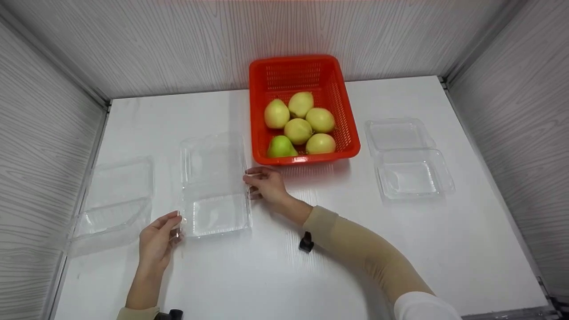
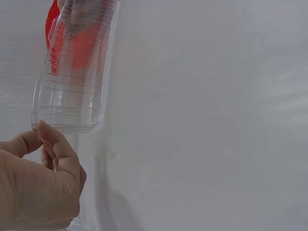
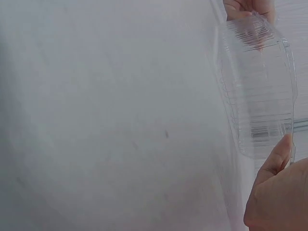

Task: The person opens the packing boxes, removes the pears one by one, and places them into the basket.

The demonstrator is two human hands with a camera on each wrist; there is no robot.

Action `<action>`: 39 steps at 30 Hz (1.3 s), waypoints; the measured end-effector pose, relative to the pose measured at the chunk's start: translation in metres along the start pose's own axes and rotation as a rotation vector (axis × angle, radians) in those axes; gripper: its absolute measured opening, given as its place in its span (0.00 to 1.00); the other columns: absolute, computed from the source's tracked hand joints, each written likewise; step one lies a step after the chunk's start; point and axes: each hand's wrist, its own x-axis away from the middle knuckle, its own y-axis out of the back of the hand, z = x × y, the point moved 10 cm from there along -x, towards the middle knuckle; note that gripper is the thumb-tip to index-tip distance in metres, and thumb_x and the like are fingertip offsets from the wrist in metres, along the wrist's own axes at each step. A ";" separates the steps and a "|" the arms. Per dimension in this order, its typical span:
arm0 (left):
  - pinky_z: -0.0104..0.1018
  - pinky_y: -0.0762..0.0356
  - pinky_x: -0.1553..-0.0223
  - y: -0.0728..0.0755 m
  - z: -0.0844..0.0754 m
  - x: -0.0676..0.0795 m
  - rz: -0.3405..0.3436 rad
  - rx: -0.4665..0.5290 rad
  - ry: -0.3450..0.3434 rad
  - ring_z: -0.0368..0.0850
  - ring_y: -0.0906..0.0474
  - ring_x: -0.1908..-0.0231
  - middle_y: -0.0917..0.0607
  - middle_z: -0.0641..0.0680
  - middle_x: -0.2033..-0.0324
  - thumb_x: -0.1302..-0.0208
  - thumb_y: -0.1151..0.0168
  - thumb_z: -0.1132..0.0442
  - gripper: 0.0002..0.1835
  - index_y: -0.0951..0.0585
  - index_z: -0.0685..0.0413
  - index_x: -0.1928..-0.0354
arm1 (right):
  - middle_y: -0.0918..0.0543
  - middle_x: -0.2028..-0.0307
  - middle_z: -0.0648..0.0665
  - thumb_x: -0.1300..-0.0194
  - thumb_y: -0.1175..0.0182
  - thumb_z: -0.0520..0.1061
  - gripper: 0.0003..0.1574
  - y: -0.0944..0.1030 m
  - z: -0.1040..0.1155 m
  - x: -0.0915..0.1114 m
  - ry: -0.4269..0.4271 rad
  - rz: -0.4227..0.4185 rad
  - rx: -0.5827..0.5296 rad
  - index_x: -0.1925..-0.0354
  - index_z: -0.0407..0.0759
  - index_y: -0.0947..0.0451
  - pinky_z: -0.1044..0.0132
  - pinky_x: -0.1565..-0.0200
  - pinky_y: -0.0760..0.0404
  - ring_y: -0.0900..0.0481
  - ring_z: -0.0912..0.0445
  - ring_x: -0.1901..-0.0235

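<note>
A clear plastic clamshell container (image 1: 218, 215) lies unfolded on the white table, its lid half toward the back. My left hand (image 1: 156, 240) pinches its front left rim between thumb and fingers. On the opposite side, my right hand (image 1: 266, 184) pinches the right edge near the fold. In the left wrist view, the thumb and fingertips of the left hand (image 2: 48, 173) meet at the container's corner (image 2: 72, 110). The right wrist view has the right hand (image 3: 279, 187) at the rim of the container (image 3: 260, 86), with the left hand beyond it.
A red basket (image 1: 304, 159) holding several yellow-green pears (image 1: 298, 131) stands at the back, just behind my right hand. Another open clear container (image 1: 111, 213) lies at the left, and one more (image 1: 409, 178) at the right. Grey wood-grain panels (image 1: 178, 49) enclose the table.
</note>
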 end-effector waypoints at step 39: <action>0.22 0.14 0.60 0.005 -0.006 -0.002 -0.073 0.091 -0.033 0.34 0.17 0.65 0.13 0.40 0.59 0.25 0.34 0.58 0.16 0.18 0.57 0.41 | 0.15 0.65 0.48 0.27 0.34 0.45 0.20 0.017 0.002 -0.001 -0.047 -0.024 -0.001 0.42 0.36 0.19 0.68 0.69 0.09 0.16 0.58 0.74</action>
